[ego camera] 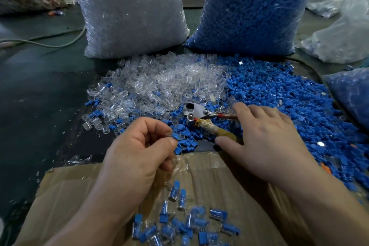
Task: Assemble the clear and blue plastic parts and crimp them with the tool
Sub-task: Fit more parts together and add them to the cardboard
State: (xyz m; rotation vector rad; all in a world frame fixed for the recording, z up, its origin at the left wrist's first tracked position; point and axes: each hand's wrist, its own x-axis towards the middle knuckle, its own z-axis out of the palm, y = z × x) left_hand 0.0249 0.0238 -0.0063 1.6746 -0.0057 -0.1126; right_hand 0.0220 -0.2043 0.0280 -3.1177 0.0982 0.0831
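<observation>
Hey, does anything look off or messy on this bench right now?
Yes. The crimping tool in the right hand has one handle bound in frayed, grimy wrapping, like a makeshift repair. Stray blue parts dot the near-left edge of the clear pile, and an orange piece lies among the blue pile at right.
</observation>
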